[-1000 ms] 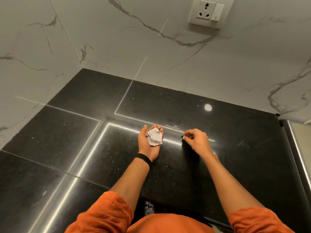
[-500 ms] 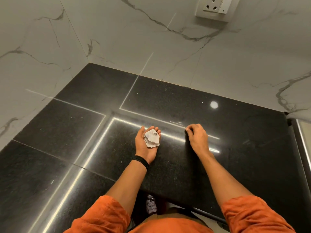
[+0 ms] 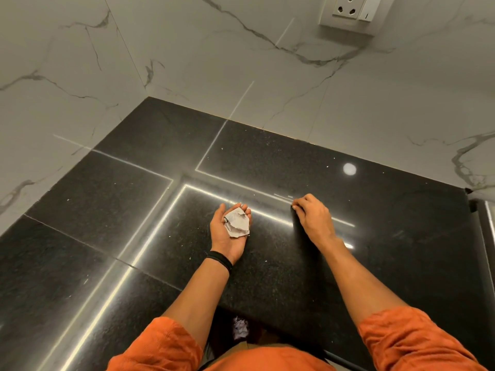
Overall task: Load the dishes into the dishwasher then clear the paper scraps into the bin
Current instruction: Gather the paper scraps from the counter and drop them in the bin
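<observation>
My left hand (image 3: 227,234) lies palm up on the black countertop (image 3: 107,210). Its fingers curl lightly round a wad of crumpled white paper scraps (image 3: 237,223) in the palm. A black band circles that wrist. About a hand's width to the right, my right hand (image 3: 312,218) is knuckles up with curled fingers. Its fingertips pinch at a tiny pale bit on the counter, too small to make out. Several tiny white specks are scattered over the counter.
White marble walls meet in the corner behind the counter, with a socket plate (image 3: 353,12) high on the right. The counter ends at a metal edge (image 3: 482,218) on the right. Below its front edge, a crumpled paper (image 3: 239,329) lies in a dark gap.
My left hand keeps the paper wad in its palm. My right hand's fingertips have crept slightly along the counter. My view has tipped down a little.
</observation>
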